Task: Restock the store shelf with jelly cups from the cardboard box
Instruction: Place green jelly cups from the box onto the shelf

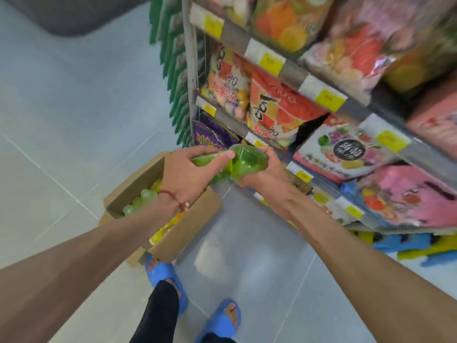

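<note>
My left hand (184, 170) grips a green jelly cup (206, 160) lying on its side, fingers curled over it. Right beside it, my right hand (265, 170) holds a second green jelly cup (248, 164) from below, its round base facing me. The two cups touch, held above the floor in front of the lower shelves (319, 94). Under my left wrist stands the open cardboard box (178, 233), with several pale green and yellow jelly cups (142, 201) inside. The frame is motion-blurred.
The shelf unit on the right holds colourful snack bags and boxes behind yellow price tags. Green packets (178, 78) hang in a row at its left end. Grey floor tiles spread to the left. My feet in blue sandals (222, 320) stand below the box.
</note>
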### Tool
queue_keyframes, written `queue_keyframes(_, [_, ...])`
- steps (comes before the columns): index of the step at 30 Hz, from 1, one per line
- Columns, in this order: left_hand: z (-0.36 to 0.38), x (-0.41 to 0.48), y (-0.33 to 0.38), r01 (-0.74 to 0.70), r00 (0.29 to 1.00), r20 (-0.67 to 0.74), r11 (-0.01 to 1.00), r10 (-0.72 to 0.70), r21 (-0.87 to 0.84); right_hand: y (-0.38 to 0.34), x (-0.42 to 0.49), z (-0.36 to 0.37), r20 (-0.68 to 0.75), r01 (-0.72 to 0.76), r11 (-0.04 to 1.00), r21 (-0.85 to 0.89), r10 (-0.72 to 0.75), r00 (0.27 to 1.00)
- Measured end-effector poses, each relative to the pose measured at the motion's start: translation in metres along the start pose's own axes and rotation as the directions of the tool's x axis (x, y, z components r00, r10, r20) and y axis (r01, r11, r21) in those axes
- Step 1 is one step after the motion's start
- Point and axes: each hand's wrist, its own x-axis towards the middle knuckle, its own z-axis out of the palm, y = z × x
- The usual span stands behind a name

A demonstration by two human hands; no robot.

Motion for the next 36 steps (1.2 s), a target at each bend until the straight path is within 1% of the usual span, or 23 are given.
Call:
queue_keyframes(3, [0.0,-0.004,0.056,-0.088,0.996,0.009,0.996,0.087,0.006,-0.044,-0.016,-0.024,-0.057,0.027,0.997,0.07,-0.023,0.998])
queue_keyframes(6, [-0.001,-0.011,0.11,-0.181,0.981,0.073,0.983,0.182,-0.021,-0.093,-0.041,-0.046,-0.167,0.128,0.991,-0.036,-0.132,0.977])
queue_keyframes(8, [-0.001,-0.018,0.148,-0.248,0.962,0.112,0.968,0.251,-0.039,-0.127,-0.062,-0.063,-0.236,0.21,0.975,-0.077,-0.223,0.946])
queue_keyframes(11, [-0.003,-0.028,0.2,-0.329,0.932,0.136,0.942,0.335,-0.066,-0.174,-0.097,-0.083,-0.309,0.312,0.941,-0.13,-0.337,0.889])
queue_keyframes(14, [-0.007,-0.036,0.248,-0.415,0.896,0.141,0.907,0.421,-0.071,-0.212,-0.127,-0.099,-0.35,0.363,0.919,-0.15,-0.393,0.85])
queue_keyframes(17, [-0.016,-0.039,0.288,-0.469,0.863,0.161,0.878,0.479,-0.099,-0.241,-0.154,-0.11,-0.393,0.411,0.891,-0.193,-0.454,0.799])
queue_keyframes(22, [-0.034,-0.031,0.348,-0.586,0.786,0.194,0.808,0.586,-0.063,-0.279,-0.192,-0.121,-0.503,0.423,0.855,-0.3,-0.519,0.691])
queue_keyframes(26, [-0.043,-0.03,0.391,-0.676,0.686,0.248,0.725,0.684,-0.131,-0.305,-0.218,-0.124,-0.59,0.411,0.83,-0.377,-0.557,0.584])
queue_keyframes(28, [-0.049,-0.031,0.416,-0.734,0.62,0.259,0.665,0.74,-0.141,-0.319,-0.226,-0.122,-0.642,0.398,0.817,-0.418,-0.576,0.507])
queue_keyframes(30, [-0.053,-0.029,0.44,-0.776,0.572,0.264,0.617,0.776,-0.132,-0.336,-0.232,-0.119,-0.694,0.391,0.811,-0.436,-0.579,0.428])
queue_keyframes(33, [-0.056,-0.021,0.47,-0.783,0.538,0.283,0.595,0.794,-0.179,-0.359,-0.235,-0.116,-0.745,0.385,0.807,-0.448,-0.575,0.339])
queue_keyframes(34, [-0.055,-0.018,0.478,-0.779,0.535,0.287,0.595,0.795,-0.198,-0.366,-0.236,-0.116,-0.756,0.376,0.807,-0.456,-0.574,0.316])
queue_keyframes(36, [-0.053,-0.016,0.494,-0.789,0.504,0.294,0.572,0.812,-0.227,-0.378,-0.238,-0.119,-0.763,0.342,0.803,-0.488,-0.582,0.279])
